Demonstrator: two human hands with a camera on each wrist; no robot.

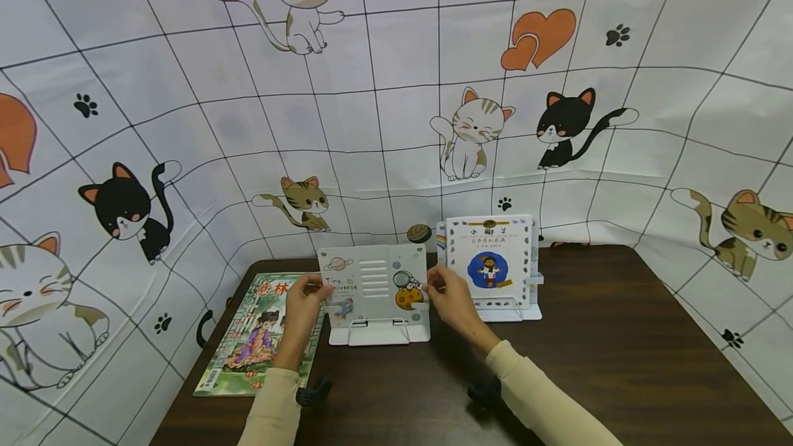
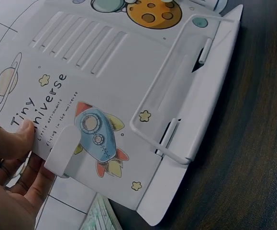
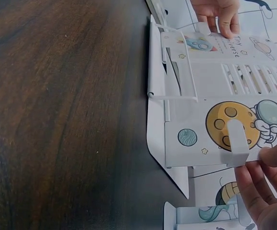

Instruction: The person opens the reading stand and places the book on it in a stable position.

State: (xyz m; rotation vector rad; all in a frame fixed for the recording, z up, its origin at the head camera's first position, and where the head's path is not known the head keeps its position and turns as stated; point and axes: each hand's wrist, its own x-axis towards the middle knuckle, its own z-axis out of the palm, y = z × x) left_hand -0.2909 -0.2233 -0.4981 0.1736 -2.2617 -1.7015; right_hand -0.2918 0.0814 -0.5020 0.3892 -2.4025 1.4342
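A white book stand [image 1: 375, 284] printed with planets, an astronaut and the words Tiny Universe stands upright on the table. My left hand [image 1: 303, 308] pinches its left edge, thumb on the front and fingers behind, just beside a side clip [image 2: 64, 151]. At the opposite edge my right hand [image 1: 455, 300] pinches the board near the other clip [image 3: 237, 141], by the yellow moon print. A wire page holder [image 2: 162, 91] runs along the front of the stand's lower ledge. No book rests on this stand.
Left of the stand a magazine [image 1: 257, 336] lies flat on the dark wooden table [image 1: 595, 349]. To the right, a second stand [image 1: 537, 294] bears a white picture book [image 1: 489, 260]. A cat-printed sheet [image 1: 396, 122] hangs behind the table.
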